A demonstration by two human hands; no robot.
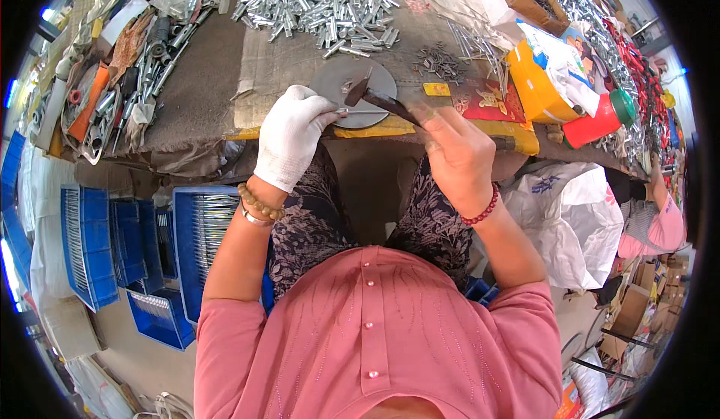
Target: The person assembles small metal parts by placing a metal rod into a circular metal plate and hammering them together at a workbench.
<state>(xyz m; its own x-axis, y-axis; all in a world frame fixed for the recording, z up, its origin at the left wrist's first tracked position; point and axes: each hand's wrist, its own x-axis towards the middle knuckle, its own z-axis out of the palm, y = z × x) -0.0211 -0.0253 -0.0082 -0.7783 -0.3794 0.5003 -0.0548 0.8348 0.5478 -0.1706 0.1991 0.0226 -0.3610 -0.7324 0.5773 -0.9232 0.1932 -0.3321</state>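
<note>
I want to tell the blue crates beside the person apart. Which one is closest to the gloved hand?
The blue crate directly below the gloved left hand, filled with thin metal rods. The other crates sit farther left or lower.

Left hand [289, 138] in white knit glove, fingers pinched, wrist bent forward. Bare right hand [457, 156] just beside it, fist clenched, both forearms angled inward.

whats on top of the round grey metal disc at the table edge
On the round grey metal disc lies a thin metal rod, pinched by the white-gloved left hand. The dark hammer head, gripped by the bare right hand, hangs over it. Whatever sits under the hammer head is hidden.
</note>
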